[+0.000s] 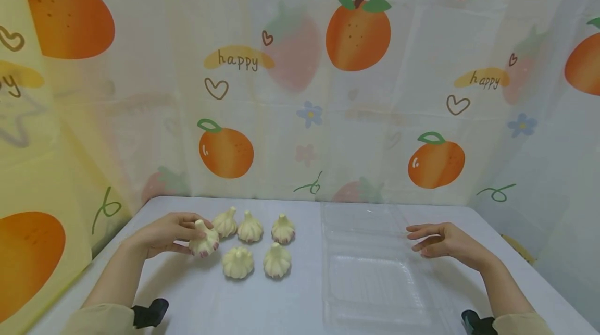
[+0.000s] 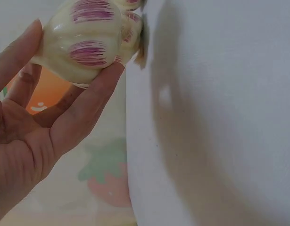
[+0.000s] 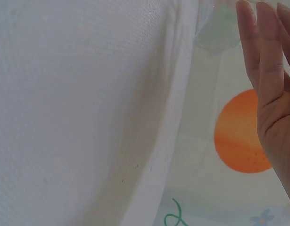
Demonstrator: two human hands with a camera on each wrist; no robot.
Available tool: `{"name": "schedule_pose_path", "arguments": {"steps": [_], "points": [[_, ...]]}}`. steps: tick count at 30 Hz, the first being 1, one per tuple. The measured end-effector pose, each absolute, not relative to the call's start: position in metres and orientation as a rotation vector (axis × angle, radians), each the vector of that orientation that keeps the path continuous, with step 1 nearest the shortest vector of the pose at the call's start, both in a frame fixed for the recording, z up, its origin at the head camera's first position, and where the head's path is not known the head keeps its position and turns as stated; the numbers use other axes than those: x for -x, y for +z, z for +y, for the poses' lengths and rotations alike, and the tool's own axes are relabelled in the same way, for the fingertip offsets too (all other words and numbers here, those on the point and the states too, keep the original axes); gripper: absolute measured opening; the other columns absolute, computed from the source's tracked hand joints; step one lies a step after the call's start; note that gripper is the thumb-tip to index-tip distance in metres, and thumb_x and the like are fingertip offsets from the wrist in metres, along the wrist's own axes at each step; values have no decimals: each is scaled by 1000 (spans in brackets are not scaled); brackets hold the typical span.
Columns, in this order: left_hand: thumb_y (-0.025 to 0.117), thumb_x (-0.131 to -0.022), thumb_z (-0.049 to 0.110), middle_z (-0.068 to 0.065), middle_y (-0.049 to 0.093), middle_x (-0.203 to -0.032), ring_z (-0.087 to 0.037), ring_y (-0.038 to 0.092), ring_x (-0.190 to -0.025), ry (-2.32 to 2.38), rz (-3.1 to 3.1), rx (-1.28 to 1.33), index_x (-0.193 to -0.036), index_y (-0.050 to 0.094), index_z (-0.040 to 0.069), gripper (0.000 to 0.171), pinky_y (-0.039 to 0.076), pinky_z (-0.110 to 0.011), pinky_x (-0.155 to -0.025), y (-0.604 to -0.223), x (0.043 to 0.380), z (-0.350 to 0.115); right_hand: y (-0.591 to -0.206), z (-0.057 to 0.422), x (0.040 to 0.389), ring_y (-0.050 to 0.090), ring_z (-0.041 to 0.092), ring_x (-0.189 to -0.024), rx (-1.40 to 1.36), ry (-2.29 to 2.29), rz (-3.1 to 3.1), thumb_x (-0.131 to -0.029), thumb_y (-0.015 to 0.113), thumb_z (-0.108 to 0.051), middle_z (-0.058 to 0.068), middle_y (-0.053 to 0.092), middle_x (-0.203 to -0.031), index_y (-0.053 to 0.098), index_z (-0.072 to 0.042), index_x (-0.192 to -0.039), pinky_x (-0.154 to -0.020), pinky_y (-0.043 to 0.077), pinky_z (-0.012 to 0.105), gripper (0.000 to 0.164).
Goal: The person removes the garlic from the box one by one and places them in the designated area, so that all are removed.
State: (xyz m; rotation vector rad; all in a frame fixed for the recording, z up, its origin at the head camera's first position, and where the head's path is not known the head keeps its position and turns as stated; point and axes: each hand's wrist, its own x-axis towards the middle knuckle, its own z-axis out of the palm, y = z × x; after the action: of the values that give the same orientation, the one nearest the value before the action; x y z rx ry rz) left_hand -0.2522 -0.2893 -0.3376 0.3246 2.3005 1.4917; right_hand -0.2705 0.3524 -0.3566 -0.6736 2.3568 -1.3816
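Note:
My left hand (image 1: 171, 233) pinches a garlic bulb (image 1: 204, 239) between thumb and fingers, at the left of the table. In the left wrist view, purple streaks mark that pale bulb (image 2: 86, 40). Several more garlic bulbs (image 1: 250, 228) stand on the table just right of it, in two rough rows. A clear plastic container (image 1: 375, 277) with raised walls lies right of the middle. By its right side, my right hand (image 1: 445, 244) hovers with relaxed fingers and holds nothing. Whether its fingertips (image 3: 267, 14) touch the plastic, I cannot tell.
A white cloth covers the table (image 1: 300, 304). Behind it hangs a curtain (image 1: 300, 158) printed with oranges, strawberries and hearts. Another yellowish curtain part (image 1: 28, 178) borders the left side. Black straps (image 1: 150, 314) sit at both wrists.

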Motion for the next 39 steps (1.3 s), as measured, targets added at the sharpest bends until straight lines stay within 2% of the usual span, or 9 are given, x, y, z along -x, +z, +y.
{"name": "schedule_pose_path", "arguments": {"steps": [11,19,24,28,31,34,39], "points": [[70,-90,20,2,63,-95,-16,62,-90,1400,2328,-214,-124,59,-4,43,58,-40,-78,-347,252,-287,-358,353,271,70,6,-105,654,-1381,2366,-92,63,-10,-35,58,-124,54,13,-131,-85,58,22,46],[70,-90,20,1,63,-98,-17,62,-90,1401,2313,-192,-125,58,-3,43,59,-40,-79,-349,252,-287,-357,352,271,70,6,-106,679,-1382,2359,-92,63,-9,-35,58,-125,53,14,-132,-86,57,22,47],[70,-89,16,-11,57,-116,-19,59,-93,1419,2295,-182,-120,60,-1,37,59,-43,-82,-353,251,-290,-358,352,272,70,6,-106,671,-1366,2372,-92,63,-9,-35,58,-124,53,14,-132,-86,57,21,47],[71,-88,17,-10,56,-115,-19,58,-93,1407,2294,-185,-113,60,2,32,59,-44,-81,-354,250,-290,-359,351,272,70,6,-106,653,-1351,2391,-92,63,-9,-36,58,-124,54,13,-133,-87,56,21,47],[73,-87,18,-8,58,-111,-19,59,-94,1387,2306,-177,-114,59,2,34,59,-44,-79,-353,249,-288,-359,351,272,70,7,-106,668,-1352,2391,-92,62,-9,-36,58,-124,53,13,-132,-87,56,21,47],[74,-86,18,-17,57,-124,-22,59,-101,1370,2325,-150,-122,56,0,45,59,-45,-79,-352,247,-286,-358,352,272,70,7,-106,673,-1364,2381,-92,62,-8,-35,58,-125,53,14,-132,-87,57,22,46],[76,-85,20,-34,42,-144,-38,55,-121,1325,2362,-119,-135,50,0,60,60,-47,-81,-348,245,-282,-359,353,271,70,8,-106,679,-1373,2372,-93,61,-7,-34,58,-126,52,15,-132,-87,57,22,46]]}}
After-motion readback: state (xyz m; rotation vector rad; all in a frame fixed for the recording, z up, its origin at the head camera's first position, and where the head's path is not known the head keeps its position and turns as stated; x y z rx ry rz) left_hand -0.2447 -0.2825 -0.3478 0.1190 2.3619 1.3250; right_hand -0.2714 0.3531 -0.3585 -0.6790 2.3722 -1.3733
